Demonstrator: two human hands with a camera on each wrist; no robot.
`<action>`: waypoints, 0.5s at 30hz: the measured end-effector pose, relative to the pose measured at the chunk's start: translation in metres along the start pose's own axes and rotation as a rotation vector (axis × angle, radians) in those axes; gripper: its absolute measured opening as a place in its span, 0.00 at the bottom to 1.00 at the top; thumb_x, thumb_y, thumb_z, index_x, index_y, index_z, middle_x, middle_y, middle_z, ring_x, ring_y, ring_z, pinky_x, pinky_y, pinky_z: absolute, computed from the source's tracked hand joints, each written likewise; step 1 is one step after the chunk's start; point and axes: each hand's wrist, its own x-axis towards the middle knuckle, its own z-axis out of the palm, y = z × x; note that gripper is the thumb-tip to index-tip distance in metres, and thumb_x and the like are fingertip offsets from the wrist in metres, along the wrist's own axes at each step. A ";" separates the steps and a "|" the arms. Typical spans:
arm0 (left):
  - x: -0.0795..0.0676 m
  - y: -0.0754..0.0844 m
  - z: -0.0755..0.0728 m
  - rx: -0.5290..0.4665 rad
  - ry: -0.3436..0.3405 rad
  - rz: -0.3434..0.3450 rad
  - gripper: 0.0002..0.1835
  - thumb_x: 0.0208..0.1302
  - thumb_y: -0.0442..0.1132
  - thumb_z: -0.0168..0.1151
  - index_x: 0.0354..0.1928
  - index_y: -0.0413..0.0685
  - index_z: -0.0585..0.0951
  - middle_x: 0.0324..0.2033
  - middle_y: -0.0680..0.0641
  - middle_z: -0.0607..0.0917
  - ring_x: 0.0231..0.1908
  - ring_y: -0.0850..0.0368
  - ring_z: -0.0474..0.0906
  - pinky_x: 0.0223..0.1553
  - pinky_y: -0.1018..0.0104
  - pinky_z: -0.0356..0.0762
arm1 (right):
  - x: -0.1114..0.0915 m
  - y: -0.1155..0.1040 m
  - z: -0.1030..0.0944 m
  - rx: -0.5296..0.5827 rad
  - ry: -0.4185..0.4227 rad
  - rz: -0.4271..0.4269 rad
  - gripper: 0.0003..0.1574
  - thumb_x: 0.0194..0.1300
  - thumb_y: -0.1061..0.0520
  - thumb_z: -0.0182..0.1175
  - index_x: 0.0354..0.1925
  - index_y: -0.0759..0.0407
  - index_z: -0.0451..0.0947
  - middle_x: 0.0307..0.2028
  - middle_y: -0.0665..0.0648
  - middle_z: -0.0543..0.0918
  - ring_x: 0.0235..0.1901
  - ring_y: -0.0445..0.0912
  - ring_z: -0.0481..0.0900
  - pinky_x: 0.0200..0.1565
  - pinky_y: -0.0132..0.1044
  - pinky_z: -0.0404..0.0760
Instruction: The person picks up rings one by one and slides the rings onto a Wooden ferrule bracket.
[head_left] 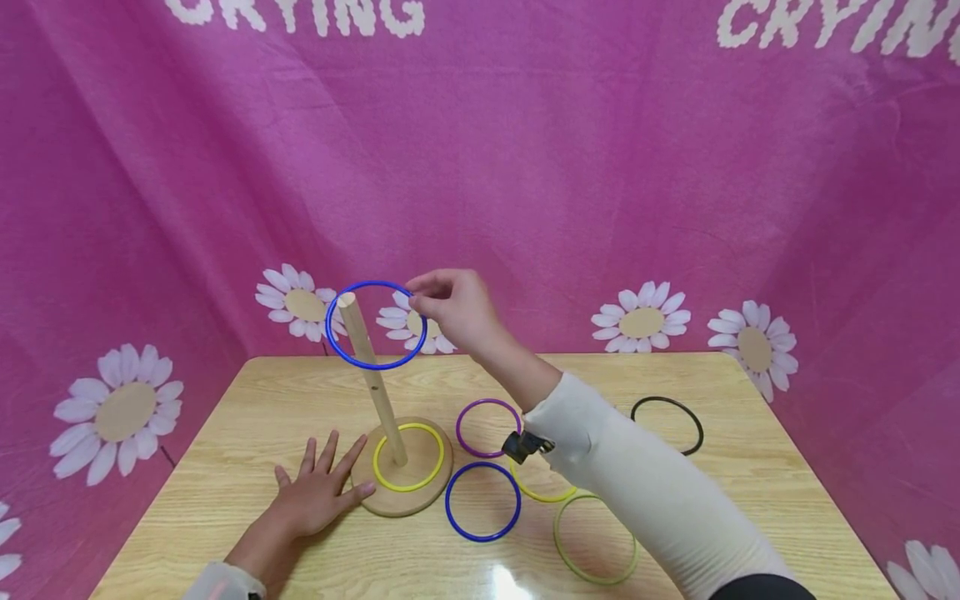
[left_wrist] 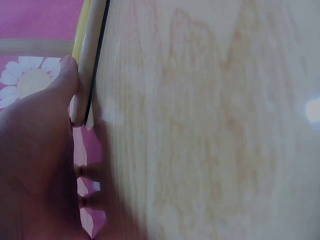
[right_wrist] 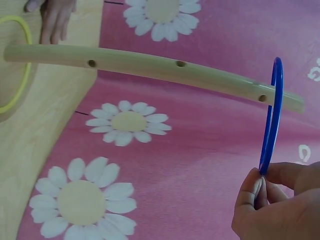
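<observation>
My right hand (head_left: 457, 308) pinches a blue ring (head_left: 377, 367) at its right side between thumb and fingertips. The ring encircles the upper end of a wooden post (head_left: 378, 392); in the right wrist view the post's tip (right_wrist: 295, 101) sticks out past the blue ring (right_wrist: 272, 130). A yellow ring (head_left: 405, 488) lies around the foot of the post on the round wooden base (head_left: 442, 475). My left hand (head_left: 315, 492) rests on the table with fingers spread, its thumb at the base's rim. In the left wrist view the left thumb (left_wrist: 67, 82) touches the base's edge (left_wrist: 89, 55).
To the right of the base lie a purple ring (head_left: 459, 429), another blue ring (head_left: 447, 504), a second yellow ring (head_left: 547, 498), an olive ring (head_left: 558, 546) and a black ring (head_left: 701, 433). My right forearm passes over some of them. A pink flowered cloth (head_left: 525, 183) hangs behind the table (head_left: 300, 392).
</observation>
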 end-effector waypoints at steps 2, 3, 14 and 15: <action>0.000 0.000 0.001 0.004 0.012 0.005 0.45 0.71 0.74 0.45 0.83 0.64 0.52 0.80 0.30 0.45 0.76 0.19 0.34 0.53 0.07 0.27 | -0.001 0.005 0.002 -0.004 -0.001 0.006 0.09 0.65 0.67 0.69 0.45 0.65 0.88 0.37 0.60 0.90 0.36 0.44 0.85 0.37 0.28 0.79; 0.000 0.000 0.001 0.008 0.013 0.003 0.45 0.71 0.75 0.45 0.83 0.65 0.52 0.80 0.31 0.45 0.76 0.19 0.35 0.53 0.07 0.27 | -0.002 0.008 0.003 -0.008 -0.002 0.009 0.09 0.65 0.67 0.69 0.45 0.65 0.88 0.37 0.60 0.90 0.36 0.44 0.85 0.36 0.28 0.79; 0.000 -0.003 0.007 0.018 0.037 0.008 0.45 0.70 0.77 0.42 0.83 0.67 0.52 0.81 0.32 0.45 0.76 0.20 0.35 0.54 0.07 0.27 | -0.013 0.045 0.013 -0.047 -0.026 0.032 0.09 0.64 0.68 0.67 0.43 0.67 0.89 0.34 0.58 0.89 0.30 0.37 0.78 0.31 0.26 0.76; 0.000 -0.003 0.006 0.019 0.035 0.009 0.45 0.71 0.76 0.43 0.83 0.67 0.52 0.80 0.31 0.46 0.76 0.19 0.36 0.54 0.07 0.27 | -0.014 0.048 0.014 -0.057 -0.025 0.033 0.08 0.64 0.68 0.67 0.42 0.66 0.89 0.34 0.58 0.89 0.31 0.37 0.78 0.32 0.26 0.76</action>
